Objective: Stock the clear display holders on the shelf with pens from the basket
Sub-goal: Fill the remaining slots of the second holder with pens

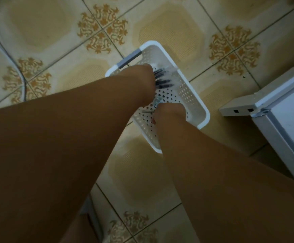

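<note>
Head view, looking straight down. A white perforated basket (193, 95) with a grey handle (129, 58) sits on the patterned tile floor (37, 28), its long axis running from 11 o'clock to 5 o'clock. Both bare forearms reach down into it. The left hand (142, 76), at the basket's 11 o'clock end, is closed around a bundle of dark pens (163, 79) whose ends fan out toward 3 o'clock. The right hand (169, 113) rests near the basket's middle, at 5 o'clock from the left hand; its fingers are hidden beneath the wrist, so their opening cannot be told. A white appliance (286, 116) stands at 3 o'clock, apart from the basket.
</note>
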Demonstrator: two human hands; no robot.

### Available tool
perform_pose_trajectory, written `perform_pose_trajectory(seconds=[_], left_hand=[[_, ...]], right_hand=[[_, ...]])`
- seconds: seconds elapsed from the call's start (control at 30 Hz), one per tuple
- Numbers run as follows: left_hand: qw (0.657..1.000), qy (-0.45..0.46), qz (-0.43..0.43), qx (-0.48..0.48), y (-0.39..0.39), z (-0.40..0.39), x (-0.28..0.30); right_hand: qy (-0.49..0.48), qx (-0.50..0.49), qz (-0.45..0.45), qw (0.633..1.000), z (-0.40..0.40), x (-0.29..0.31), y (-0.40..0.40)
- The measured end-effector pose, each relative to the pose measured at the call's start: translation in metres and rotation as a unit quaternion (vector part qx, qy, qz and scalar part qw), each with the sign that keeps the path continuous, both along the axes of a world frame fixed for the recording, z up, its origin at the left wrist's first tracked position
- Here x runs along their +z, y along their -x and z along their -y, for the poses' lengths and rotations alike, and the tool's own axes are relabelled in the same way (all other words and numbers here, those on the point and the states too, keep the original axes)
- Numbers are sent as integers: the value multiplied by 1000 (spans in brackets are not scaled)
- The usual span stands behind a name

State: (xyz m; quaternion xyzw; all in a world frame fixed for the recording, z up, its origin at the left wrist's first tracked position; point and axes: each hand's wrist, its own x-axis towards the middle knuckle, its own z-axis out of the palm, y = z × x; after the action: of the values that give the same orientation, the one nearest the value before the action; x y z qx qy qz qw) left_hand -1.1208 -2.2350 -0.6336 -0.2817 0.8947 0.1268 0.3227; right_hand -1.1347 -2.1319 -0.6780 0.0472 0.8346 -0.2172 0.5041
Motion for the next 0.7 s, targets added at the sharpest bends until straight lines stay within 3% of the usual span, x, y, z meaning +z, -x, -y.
perform_pose_trajectory(seconds=[0.1,0.2,0.3,0.5,0.7], left_hand=[[999,-32,-21,23,-9,-1,43],[983,-113,-53,133,-34,-15,95],[948,-162,-130,241,-66,-44,143],[871,-220,-253,359,-125,-134,224],[798,-278,-377,380,-158,-238,311]], right_hand=[[29,-50,-84,995,-5,29,-13],[110,-52,-110,986,-18,74,-29],[171,-47,-140,974,-43,124,-41],[243,61,-237,938,-129,238,-73],[292,-9,-352,889,-234,345,-102]])
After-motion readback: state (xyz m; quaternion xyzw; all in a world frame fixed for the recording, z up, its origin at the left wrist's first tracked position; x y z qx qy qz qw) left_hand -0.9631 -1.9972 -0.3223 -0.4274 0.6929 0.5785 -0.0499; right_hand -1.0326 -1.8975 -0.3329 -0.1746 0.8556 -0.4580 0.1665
